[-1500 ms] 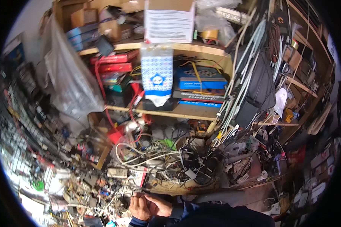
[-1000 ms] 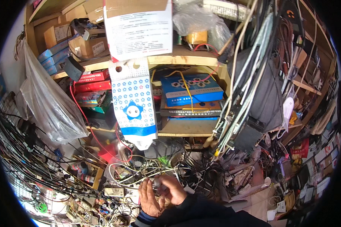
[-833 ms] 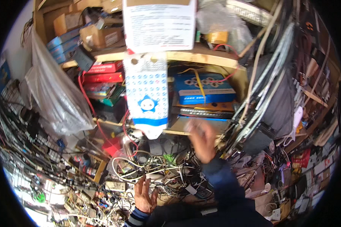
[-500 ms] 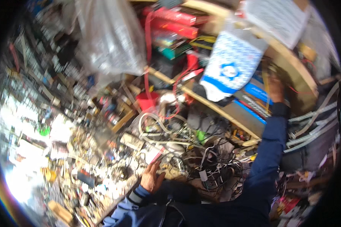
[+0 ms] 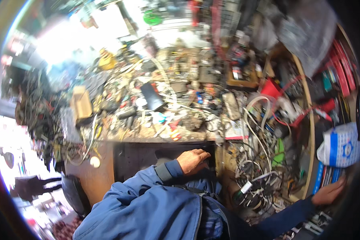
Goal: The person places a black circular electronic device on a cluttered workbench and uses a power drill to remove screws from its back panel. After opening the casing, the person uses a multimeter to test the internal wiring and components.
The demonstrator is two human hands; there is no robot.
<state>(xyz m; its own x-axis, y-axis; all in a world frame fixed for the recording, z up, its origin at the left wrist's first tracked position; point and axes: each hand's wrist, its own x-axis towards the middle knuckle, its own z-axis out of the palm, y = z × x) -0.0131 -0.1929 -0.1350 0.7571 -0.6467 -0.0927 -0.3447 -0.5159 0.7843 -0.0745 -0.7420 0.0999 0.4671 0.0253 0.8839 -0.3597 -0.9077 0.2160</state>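
At four o'clock we see the right hand (image 5: 329,193) by flat stacked boxes (image 5: 326,178), seemingly piled to save space on their shelf (image 5: 311,140); its fingertips are unclear, so we cannot tell what its grip holds. Towards six o'clock, the left hand (image 5: 193,161) curls loosely, palm hidden, contents unknowable. At two o'clock, a wooden box (image 5: 244,83) contains apparent bottles (image 5: 236,72), probably against tipping.
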